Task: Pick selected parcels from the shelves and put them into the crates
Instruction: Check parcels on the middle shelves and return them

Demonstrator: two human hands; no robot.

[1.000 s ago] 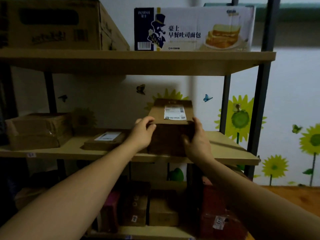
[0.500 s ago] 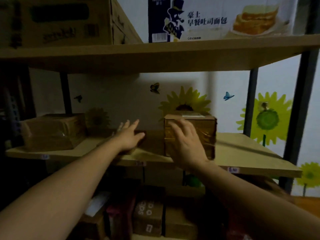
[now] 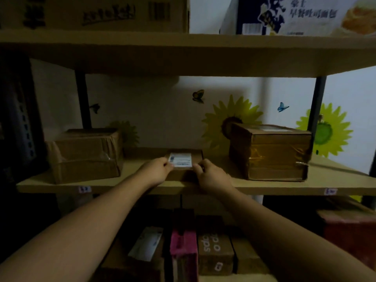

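A small flat brown parcel point(image 3: 184, 159) with a white label lies on the middle shelf point(image 3: 130, 185), near its front edge. My left hand point(image 3: 155, 169) grips the parcel's left side and my right hand point(image 3: 210, 176) grips its right side, fingers curled over the edges. A taller brown parcel point(image 3: 270, 152) wrapped in clear tape stands to the right on the same shelf, free of both hands. Another taped brown parcel point(image 3: 85, 154) sits at the left end. No crate is in view.
The upper shelf point(image 3: 183, 55) carries a brown carton point(image 3: 101, 13) and a printed bread box point(image 3: 295, 15). Below, several parcels stand side by side, among them a pink one point(image 3: 183, 253) and a brown one point(image 3: 214, 253). Dark uprights point(image 3: 314, 121) frame the shelves.
The tall taped parcel, held in both hands a second ago, now stands on the shelf to the right. Both hands have moved to the small flat parcel and taken hold of it.
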